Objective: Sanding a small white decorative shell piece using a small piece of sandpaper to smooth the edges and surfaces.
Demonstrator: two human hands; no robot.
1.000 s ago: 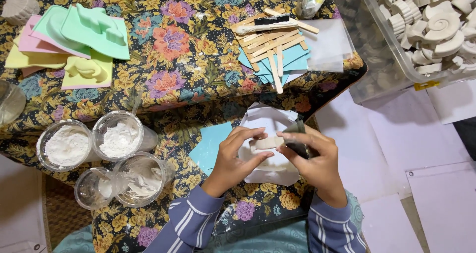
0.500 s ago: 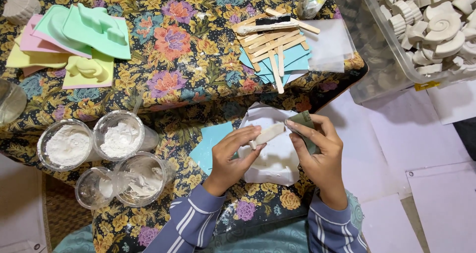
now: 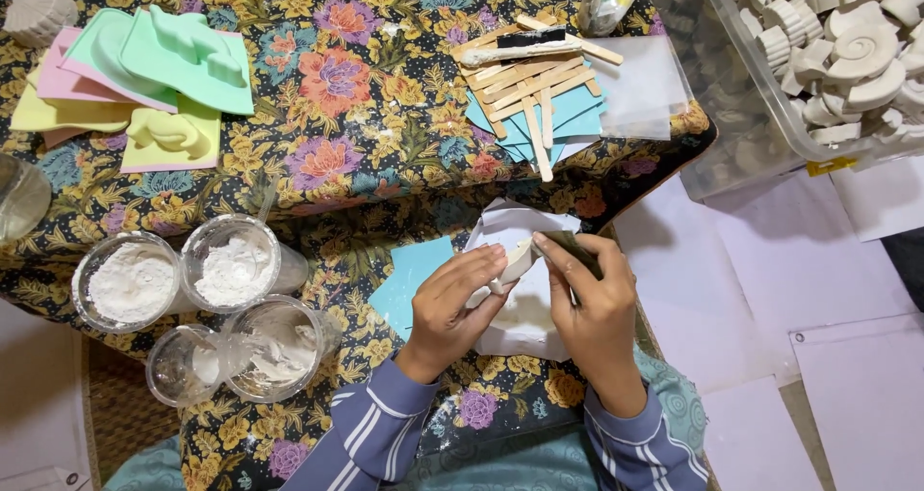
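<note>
— Head view: what are the hands doing?
— The left hand (image 3: 452, 303) is curled around a small white plaster piece (image 3: 518, 260), pinching it over a white paper sheet (image 3: 510, 229) on the person's lap. The right hand (image 3: 595, 303) grips a dark sanding scrap (image 3: 576, 250) pressed against that piece.
— And around them?
— A floral-clothed bench (image 3: 366, 96) carries wooden sticks (image 3: 525, 82), pastel moulds (image 3: 144, 67) and powder cups (image 3: 183, 279); a clear bin (image 3: 741, 106) of plaster casts stands right.
</note>
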